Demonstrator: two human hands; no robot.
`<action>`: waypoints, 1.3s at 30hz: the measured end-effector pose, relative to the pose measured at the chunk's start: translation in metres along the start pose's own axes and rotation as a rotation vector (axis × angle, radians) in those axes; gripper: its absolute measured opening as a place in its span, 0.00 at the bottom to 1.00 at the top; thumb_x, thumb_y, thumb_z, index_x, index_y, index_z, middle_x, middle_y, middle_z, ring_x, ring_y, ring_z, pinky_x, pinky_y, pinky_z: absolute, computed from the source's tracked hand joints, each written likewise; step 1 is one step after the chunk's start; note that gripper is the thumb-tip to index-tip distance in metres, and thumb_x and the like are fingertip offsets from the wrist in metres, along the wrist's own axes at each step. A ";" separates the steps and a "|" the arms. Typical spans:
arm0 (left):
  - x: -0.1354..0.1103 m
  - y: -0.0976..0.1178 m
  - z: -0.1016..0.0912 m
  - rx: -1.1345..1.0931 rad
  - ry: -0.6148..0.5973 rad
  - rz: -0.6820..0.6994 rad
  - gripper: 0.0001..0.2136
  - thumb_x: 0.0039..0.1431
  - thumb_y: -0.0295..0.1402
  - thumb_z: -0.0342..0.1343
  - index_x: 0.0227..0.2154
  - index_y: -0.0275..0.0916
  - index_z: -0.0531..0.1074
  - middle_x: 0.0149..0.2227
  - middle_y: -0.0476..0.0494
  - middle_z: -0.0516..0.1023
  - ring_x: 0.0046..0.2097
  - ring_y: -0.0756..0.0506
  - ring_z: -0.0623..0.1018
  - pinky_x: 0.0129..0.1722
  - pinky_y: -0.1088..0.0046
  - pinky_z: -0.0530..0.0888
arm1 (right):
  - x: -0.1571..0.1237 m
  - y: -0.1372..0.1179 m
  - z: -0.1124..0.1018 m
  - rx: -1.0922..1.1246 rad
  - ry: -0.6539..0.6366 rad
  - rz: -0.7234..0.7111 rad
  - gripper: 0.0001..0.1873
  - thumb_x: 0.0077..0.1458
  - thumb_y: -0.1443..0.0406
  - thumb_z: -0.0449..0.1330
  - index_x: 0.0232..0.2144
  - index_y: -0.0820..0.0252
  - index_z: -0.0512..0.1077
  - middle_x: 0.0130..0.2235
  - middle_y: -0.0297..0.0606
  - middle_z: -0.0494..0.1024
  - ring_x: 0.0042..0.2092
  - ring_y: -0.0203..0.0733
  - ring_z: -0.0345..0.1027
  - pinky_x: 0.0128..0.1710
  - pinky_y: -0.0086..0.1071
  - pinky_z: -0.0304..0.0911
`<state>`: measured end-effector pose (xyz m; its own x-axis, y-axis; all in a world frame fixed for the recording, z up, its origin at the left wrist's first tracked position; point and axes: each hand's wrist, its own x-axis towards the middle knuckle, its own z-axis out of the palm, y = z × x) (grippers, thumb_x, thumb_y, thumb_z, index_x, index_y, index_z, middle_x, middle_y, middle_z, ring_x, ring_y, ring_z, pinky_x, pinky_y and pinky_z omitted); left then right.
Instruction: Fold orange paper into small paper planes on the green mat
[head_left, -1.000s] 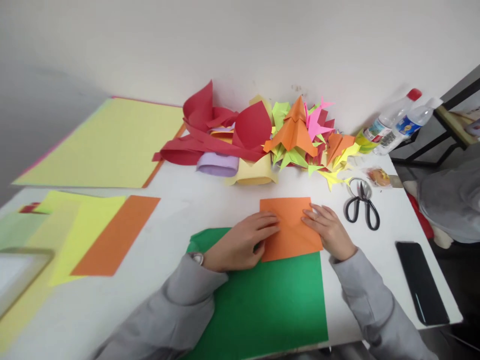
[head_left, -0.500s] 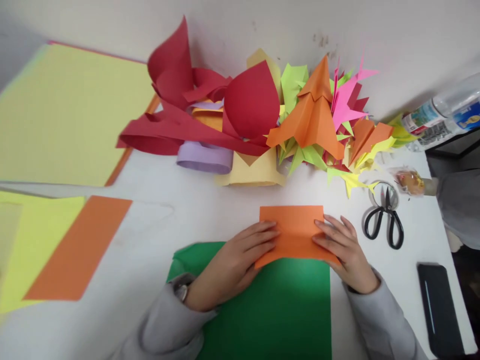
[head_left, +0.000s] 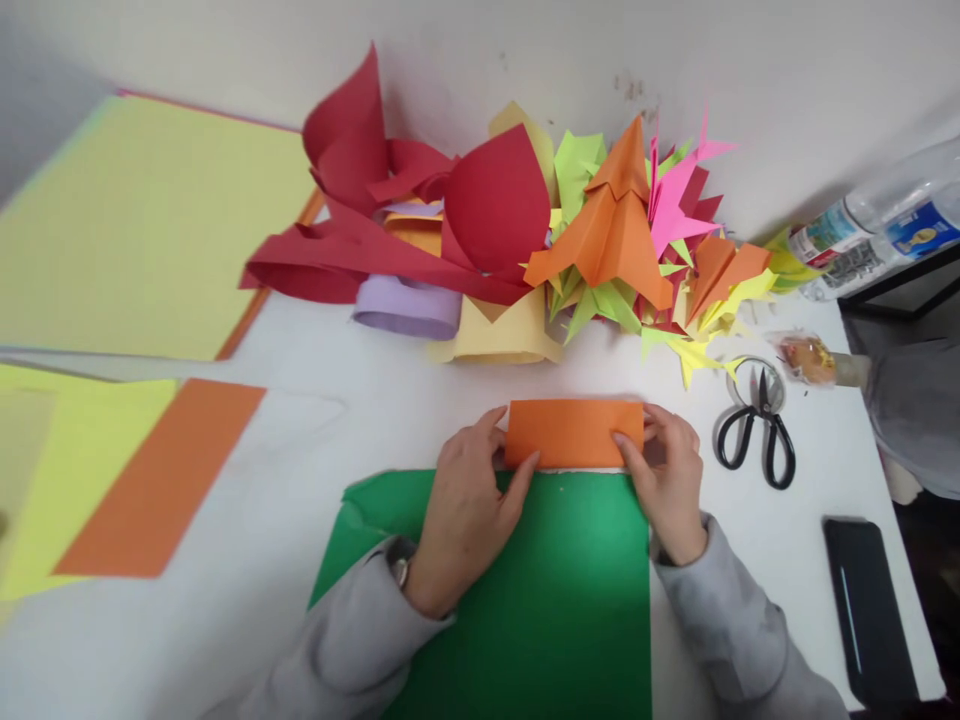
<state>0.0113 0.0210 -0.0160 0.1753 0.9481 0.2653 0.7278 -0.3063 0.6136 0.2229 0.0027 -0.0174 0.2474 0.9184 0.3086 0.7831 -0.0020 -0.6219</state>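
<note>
An orange paper sheet, folded over into a narrow strip, lies on the white table just beyond a green sheet. My left hand pinches its left end between thumb and fingers. My right hand grips its right end the same way. Both wrists rest over the green sheet.
A heap of folded paper shapes in red, orange, green, pink and yellow lines the wall. Black scissors lie right of my hands, a black phone nearer the edge. Bottles stand far right. Yellow and orange sheets lie left.
The near half of the orange sheet has been lifted and folded away from me onto its far half. Both hands moved from lying flat on the sheet to pinching its ends.
</note>
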 end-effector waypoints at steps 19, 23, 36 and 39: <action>-0.007 0.020 0.005 0.320 -0.174 0.496 0.18 0.62 0.24 0.43 0.50 0.35 0.71 0.54 0.32 0.73 0.59 0.36 0.68 0.55 0.56 0.68 | -0.008 -0.009 -0.009 -0.172 -0.047 -0.236 0.11 0.56 0.69 0.61 0.43 0.58 0.73 0.32 0.36 0.75 0.38 0.42 0.68 0.46 0.43 0.62; -0.007 0.021 0.004 0.297 -0.185 0.489 0.17 0.63 0.24 0.42 0.50 0.34 0.72 0.54 0.31 0.73 0.58 0.34 0.68 0.54 0.55 0.69 | -0.012 -0.011 -0.011 -0.203 -0.034 -0.257 0.12 0.54 0.72 0.61 0.42 0.58 0.73 0.33 0.37 0.75 0.39 0.43 0.69 0.48 0.46 0.63; -0.009 0.014 0.007 0.263 -0.221 0.492 0.19 0.62 0.24 0.42 0.52 0.35 0.70 0.55 0.31 0.71 0.62 0.34 0.63 0.56 0.54 0.67 | -0.011 -0.011 -0.008 -0.223 -0.061 -0.197 0.16 0.56 0.69 0.58 0.48 0.58 0.70 0.32 0.38 0.69 0.37 0.44 0.64 0.39 0.44 0.63; -0.009 0.012 0.007 0.261 -0.228 0.493 0.20 0.61 0.22 0.41 0.52 0.35 0.70 0.56 0.31 0.70 0.62 0.35 0.62 0.56 0.54 0.67 | -0.012 -0.012 -0.008 -0.231 -0.057 -0.195 0.16 0.56 0.70 0.58 0.48 0.59 0.70 0.32 0.38 0.69 0.37 0.44 0.64 0.39 0.44 0.63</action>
<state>0.0235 0.0093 -0.0166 0.6502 0.7028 0.2885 0.6581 -0.7108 0.2482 0.2150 -0.0113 -0.0076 0.0524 0.9309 0.3615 0.9232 0.0928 -0.3730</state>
